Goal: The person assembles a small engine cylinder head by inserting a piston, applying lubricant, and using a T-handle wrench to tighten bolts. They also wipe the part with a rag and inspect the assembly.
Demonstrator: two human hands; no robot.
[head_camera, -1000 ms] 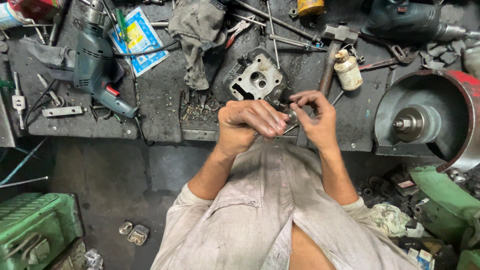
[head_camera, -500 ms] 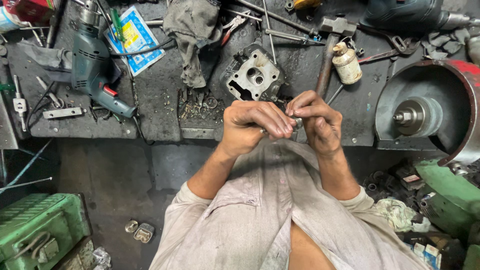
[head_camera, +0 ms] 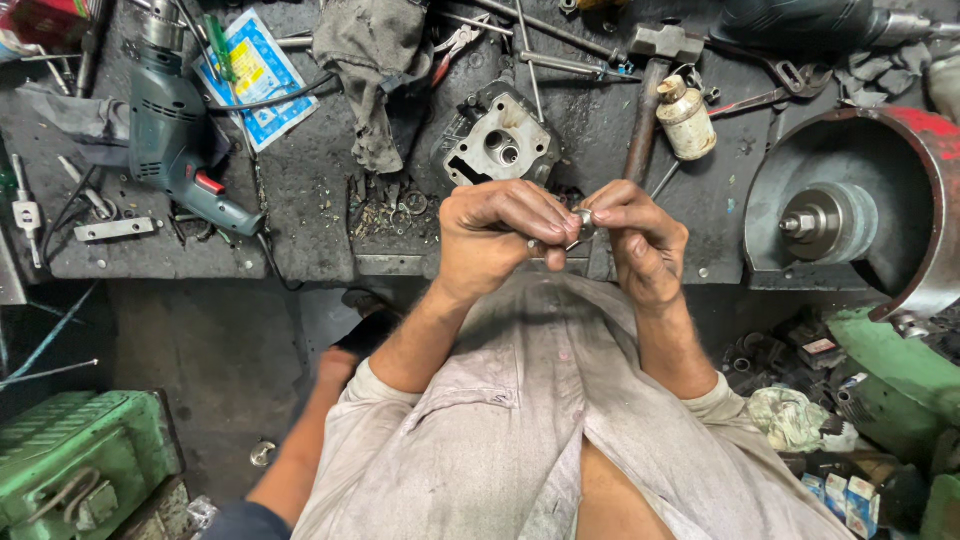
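Both hands, left hand (head_camera: pixel 495 235) and right hand (head_camera: pixel 640 240), pinch a small shiny metal part (head_camera: pixel 584 222), apparently mid-adjustment, above the grey cast-metal engine block (head_camera: pixel 500 145).

One drill (head_camera: pixel 175 140), one hammer (head_camera: pixel 655 80), one cylinder head (head_camera: pixel 500 145), one rag (head_camera: pixel 372 60), two hands (head_camera: pixel 500 235).

Drill (head_camera: pixel 175 140) left of engine part (head_camera: pixel 500 145)
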